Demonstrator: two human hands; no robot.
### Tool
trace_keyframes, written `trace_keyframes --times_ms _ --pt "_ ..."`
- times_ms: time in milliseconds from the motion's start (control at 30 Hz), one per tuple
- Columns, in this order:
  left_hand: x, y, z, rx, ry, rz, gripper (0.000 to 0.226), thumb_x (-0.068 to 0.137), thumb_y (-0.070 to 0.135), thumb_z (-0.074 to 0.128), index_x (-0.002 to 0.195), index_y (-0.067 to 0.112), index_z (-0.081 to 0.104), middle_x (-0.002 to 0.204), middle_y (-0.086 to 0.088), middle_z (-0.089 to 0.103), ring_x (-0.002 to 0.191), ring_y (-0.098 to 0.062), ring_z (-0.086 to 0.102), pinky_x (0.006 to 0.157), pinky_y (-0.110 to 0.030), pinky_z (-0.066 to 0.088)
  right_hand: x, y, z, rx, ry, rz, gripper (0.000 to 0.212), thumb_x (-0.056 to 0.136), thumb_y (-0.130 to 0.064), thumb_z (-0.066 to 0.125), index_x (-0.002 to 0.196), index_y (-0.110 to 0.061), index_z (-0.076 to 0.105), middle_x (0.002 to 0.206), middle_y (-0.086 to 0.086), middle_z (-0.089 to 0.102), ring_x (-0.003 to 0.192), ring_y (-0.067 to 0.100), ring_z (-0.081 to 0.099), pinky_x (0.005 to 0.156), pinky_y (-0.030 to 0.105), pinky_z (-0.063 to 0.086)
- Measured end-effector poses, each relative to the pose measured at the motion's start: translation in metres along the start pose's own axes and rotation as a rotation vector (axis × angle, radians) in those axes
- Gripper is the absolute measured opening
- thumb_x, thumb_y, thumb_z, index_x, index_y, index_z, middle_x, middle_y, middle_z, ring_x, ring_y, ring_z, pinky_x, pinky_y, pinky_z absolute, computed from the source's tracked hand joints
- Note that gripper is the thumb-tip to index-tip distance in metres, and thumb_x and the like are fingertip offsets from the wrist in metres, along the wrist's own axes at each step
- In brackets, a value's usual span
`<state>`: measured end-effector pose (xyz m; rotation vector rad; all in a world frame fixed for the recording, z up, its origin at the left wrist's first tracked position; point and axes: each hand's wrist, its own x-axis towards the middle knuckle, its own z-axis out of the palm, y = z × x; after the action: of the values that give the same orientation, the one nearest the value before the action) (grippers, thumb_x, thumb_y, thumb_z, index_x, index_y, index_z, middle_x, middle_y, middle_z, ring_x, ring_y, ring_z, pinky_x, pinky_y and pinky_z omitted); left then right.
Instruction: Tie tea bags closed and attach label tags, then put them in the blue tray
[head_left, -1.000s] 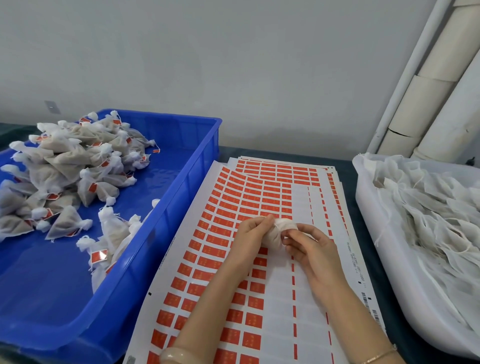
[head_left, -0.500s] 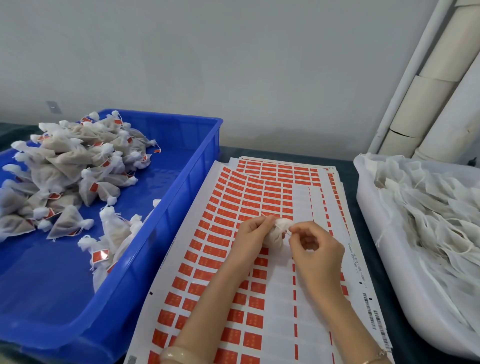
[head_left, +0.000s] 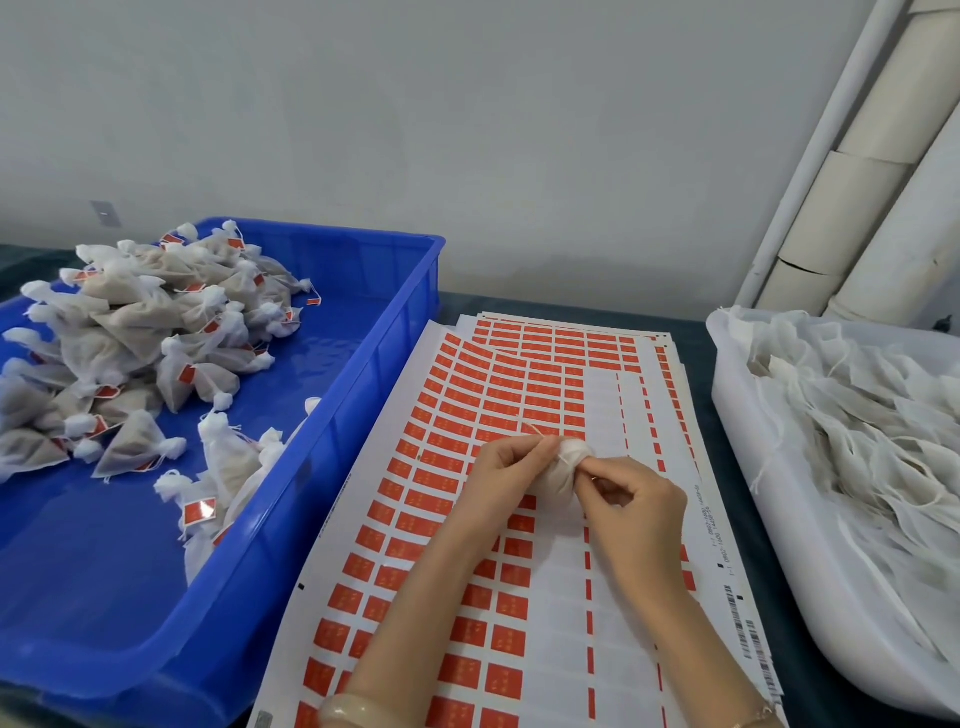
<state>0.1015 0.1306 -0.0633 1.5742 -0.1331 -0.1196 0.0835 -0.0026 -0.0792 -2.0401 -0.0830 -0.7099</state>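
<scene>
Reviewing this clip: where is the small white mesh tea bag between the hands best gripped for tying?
Likely the bunched top of the small white mesh tea bag, pinched from either side: it is the narrowest part, above the fuller body. The left hand and right hand grip it about there.

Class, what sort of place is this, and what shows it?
Probably a small tea-packing workbench: a blue tray of tagged tea bags, label sheets, a white tub of untied bags.

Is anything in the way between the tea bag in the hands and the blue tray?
Nothing loose. Only the near wall of the tray rises between it and the tea bag; the label sheets lie flat.
</scene>
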Motion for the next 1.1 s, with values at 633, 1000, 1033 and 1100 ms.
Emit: trace_keyframes --times_ms 633,1000,1033,1100 --pt "0.002 0.005 -0.008 -0.160 -0.026 -0.054 0.016 0.083 0.030 0.069 0.091 0.018 0.075 0.083 0.002 0.070 0.074 -0.010 0.066 0.062 -0.019 0.051 0.001 -0.010 -0.008 0.144 -0.037 -0.032 0.028 0.073 -0.026 0.069 0.099 -0.015 0.074 0.094 -0.008 0.069 0.084 0.004 0.065 0.073 0.007 0.050" --pt "0.003 -0.003 -0.006 -0.001 -0.062 0.017 0.014 0.092 0.024 0.061 0.083 0.023 0.072 0.075 0.009 0.069 0.069 -0.005 0.064 0.065 -0.015 0.051 0.001 -0.005 -0.005 0.067 -0.070 -0.093 0.023 0.072 -0.014 0.079 0.093 -0.019 0.071 0.092 -0.010 0.067 0.079 0.000 0.062 0.068 0.002 0.047" --pt "0.003 -0.003 -0.006 0.010 -0.054 0.018 0.014 0.092 0.024 0.062 0.084 0.024 0.072 0.076 0.009 0.069 0.069 -0.004 0.065 0.065 -0.014 0.051 0.001 -0.006 -0.004 0.063 -0.091 -0.087 0.025 0.072 -0.017 0.079 0.093 -0.024 0.067 0.092 -0.016 0.064 0.079 -0.002 0.061 0.068 -0.001 0.045" --pt "0.003 -0.004 -0.005 0.017 -0.039 0.012 0.015 0.093 0.028 0.061 0.087 0.022 0.073 0.078 0.007 0.070 0.071 -0.005 0.066 0.065 -0.014 0.051 0.000 -0.008 -0.003 0.039 -0.134 -0.083 0.030 0.072 -0.027 0.076 0.097 -0.030 0.060 0.094 -0.028 0.055 0.079 -0.006 0.059 0.069 -0.003 0.042"
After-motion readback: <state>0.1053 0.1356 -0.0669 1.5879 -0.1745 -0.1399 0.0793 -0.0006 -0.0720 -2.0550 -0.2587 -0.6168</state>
